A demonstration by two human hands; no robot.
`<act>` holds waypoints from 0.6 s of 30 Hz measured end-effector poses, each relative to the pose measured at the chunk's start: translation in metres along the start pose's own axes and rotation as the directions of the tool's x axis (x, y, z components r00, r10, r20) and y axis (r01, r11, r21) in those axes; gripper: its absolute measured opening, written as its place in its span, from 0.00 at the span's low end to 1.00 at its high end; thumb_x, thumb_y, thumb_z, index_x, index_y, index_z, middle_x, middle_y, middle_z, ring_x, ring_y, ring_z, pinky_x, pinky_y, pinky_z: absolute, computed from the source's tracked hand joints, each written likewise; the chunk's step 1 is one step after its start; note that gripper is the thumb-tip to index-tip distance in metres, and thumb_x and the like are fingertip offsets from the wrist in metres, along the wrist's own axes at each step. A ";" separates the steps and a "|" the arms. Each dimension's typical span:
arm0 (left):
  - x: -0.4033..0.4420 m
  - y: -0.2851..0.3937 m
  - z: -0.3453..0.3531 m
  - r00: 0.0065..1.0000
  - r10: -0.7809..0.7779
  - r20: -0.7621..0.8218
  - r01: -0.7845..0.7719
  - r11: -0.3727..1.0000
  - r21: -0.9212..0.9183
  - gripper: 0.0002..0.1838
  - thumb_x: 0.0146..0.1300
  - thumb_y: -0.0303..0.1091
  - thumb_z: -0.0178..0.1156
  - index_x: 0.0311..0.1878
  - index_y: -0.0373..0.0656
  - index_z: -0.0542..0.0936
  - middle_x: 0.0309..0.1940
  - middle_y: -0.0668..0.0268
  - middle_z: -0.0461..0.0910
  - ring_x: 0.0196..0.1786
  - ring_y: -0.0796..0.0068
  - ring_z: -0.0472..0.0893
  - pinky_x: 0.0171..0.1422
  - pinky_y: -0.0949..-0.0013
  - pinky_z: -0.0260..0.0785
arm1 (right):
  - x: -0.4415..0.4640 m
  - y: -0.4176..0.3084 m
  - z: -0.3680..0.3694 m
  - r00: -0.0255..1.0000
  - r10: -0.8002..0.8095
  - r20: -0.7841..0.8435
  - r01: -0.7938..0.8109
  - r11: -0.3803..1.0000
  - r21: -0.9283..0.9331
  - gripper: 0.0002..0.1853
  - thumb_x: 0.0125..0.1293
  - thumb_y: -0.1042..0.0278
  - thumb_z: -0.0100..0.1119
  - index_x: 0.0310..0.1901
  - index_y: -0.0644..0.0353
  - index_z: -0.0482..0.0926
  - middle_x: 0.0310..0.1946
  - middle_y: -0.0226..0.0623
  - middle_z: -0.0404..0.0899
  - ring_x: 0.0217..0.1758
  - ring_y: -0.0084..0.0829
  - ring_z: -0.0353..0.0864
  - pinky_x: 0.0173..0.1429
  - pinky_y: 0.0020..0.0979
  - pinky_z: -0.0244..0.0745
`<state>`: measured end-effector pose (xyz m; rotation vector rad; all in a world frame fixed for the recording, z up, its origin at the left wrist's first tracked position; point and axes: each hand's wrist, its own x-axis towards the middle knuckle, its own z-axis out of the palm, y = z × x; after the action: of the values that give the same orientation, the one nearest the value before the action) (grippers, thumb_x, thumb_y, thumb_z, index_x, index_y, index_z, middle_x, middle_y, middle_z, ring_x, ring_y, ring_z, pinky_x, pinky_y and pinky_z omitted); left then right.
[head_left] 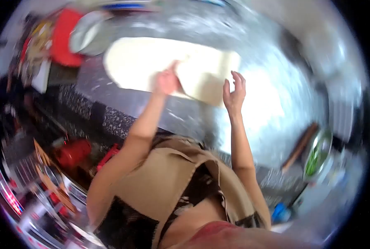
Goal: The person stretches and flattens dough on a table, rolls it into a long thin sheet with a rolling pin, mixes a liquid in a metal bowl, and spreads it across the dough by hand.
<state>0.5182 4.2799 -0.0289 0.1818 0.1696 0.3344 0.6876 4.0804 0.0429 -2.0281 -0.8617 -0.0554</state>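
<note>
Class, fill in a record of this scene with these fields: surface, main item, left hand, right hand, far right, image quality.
Surface: shiny grey worktop
Main item: long pale sheet of what looks like dough, apparently doubled over toward its right end
Left hand: at the edge of the doubled part
Right hand: open, by the right end; contact unclear
Far right: brown rod beside a bowl holding something green
Image quality: blurred

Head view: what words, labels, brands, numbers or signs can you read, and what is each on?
No text can be read.
Glowing pink-red strip at the lower left: too small and blurred to tell whether it bears writing.
Blue-and-white object at the top edge: too blurred to tell.
Pale, flat dough sheet: no lettering visible.
</note>
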 end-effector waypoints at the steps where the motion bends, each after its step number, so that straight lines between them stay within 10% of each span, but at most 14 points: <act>1: 0.002 0.008 -0.004 0.996 0.080 0.032 -0.086 0.867 0.492 0.27 0.62 0.35 0.47 0.67 0.44 0.66 0.65 0.52 0.67 0.66 0.58 0.69 0.72 0.54 0.58 | 0.019 -0.039 0.037 0.997 -0.057 0.053 0.052 0.994 0.093 0.18 0.59 0.76 0.60 0.52 0.63 0.75 0.50 0.49 0.75 0.53 0.47 0.76 0.55 0.39 0.75; 2: 0.005 0.016 -0.008 0.985 0.161 0.064 -0.075 0.064 0.995 0.28 0.65 0.38 0.46 0.68 0.41 0.64 0.65 0.52 0.69 0.67 0.61 0.68 0.73 0.57 0.57 | 0.038 -0.077 0.075 0.989 -0.107 0.103 0.088 0.981 0.173 0.17 0.58 0.77 0.60 0.51 0.63 0.76 0.49 0.48 0.76 0.50 0.46 0.78 0.52 0.38 0.77; 3: 0.009 0.025 -0.012 0.966 0.239 0.095 0.019 -0.435 0.900 0.30 0.68 0.42 0.45 0.70 0.38 0.62 0.64 0.52 0.70 0.69 0.64 0.67 0.74 0.60 0.55 | 0.059 -0.117 0.117 0.972 -0.225 0.067 0.203 0.950 0.235 0.13 0.60 0.79 0.60 0.47 0.63 0.79 0.45 0.45 0.79 0.43 0.39 0.82 0.45 0.32 0.79; 4: 0.019 0.007 -0.034 0.814 0.397 0.425 -0.523 0.181 0.833 0.28 0.71 0.44 0.42 0.70 0.39 0.62 0.64 0.53 0.69 0.67 0.63 0.68 0.72 0.61 0.57 | 0.076 -0.155 0.148 0.940 -0.321 0.118 0.276 0.915 0.294 0.11 0.60 0.80 0.60 0.45 0.63 0.79 0.44 0.44 0.80 0.42 0.38 0.82 0.45 0.32 0.78; 7: 0.019 -0.017 -0.048 0.980 0.065 -0.188 0.067 0.779 0.623 0.30 0.70 0.47 0.50 0.69 0.39 0.63 0.67 0.56 0.64 0.67 0.64 0.65 0.68 0.61 0.61 | 0.125 -0.264 0.264 0.786 -0.564 0.252 0.465 0.809 0.361 0.09 0.60 0.78 0.59 0.43 0.61 0.80 0.35 0.43 0.79 0.37 0.43 0.81 0.41 0.35 0.76; 11: 0.000 0.018 -0.006 0.977 -0.018 -0.211 0.129 0.840 0.526 0.32 0.67 0.43 0.56 0.69 0.39 0.62 0.67 0.58 0.64 0.67 0.66 0.64 0.65 0.63 0.63 | 0.163 -0.339 0.430 0.505 -0.715 0.484 0.654 0.683 0.325 0.13 0.56 0.74 0.60 0.45 0.57 0.81 0.39 0.44 0.81 0.43 0.48 0.81 0.47 0.41 0.76; 15: -0.014 0.037 -0.006 0.980 -0.060 -0.192 0.153 0.842 0.517 0.32 0.66 0.41 0.57 0.70 0.38 0.61 0.67 0.57 0.63 0.67 0.67 0.64 0.66 0.63 0.63 | 0.147 -0.372 0.518 0.140 -0.364 0.921 0.527 0.815 0.242 0.19 0.58 0.63 0.59 0.51 0.56 0.81 0.47 0.41 0.83 0.48 0.40 0.82 0.54 0.39 0.74; 17: -0.020 0.046 -0.006 0.980 -0.065 -0.189 0.156 0.840 0.520 0.33 0.65 0.39 0.57 0.70 0.38 0.60 0.67 0.57 0.63 0.67 0.67 0.64 0.66 0.63 0.63 | 0.123 -0.362 0.551 0.287 0.036 0.957 -0.063 0.998 -0.019 0.19 0.60 0.57 0.58 0.52 0.54 0.81 0.44 0.40 0.84 0.45 0.37 0.83 0.54 0.39 0.74; 18: -0.024 0.049 -0.005 0.979 -0.070 -0.191 0.162 0.834 0.527 0.33 0.65 0.39 0.57 0.70 0.38 0.60 0.67 0.57 0.63 0.67 0.67 0.64 0.66 0.63 0.62 | 0.118 -0.348 0.578 0.208 0.042 0.977 0.083 0.995 -0.061 0.17 0.61 0.56 0.58 0.50 0.52 0.83 0.42 0.35 0.84 0.42 0.36 0.83 0.52 0.39 0.74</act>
<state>0.4800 4.3181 -0.0202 0.7061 0.4391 0.1704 0.4094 4.7041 -0.0046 -1.9888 -1.6786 1.4140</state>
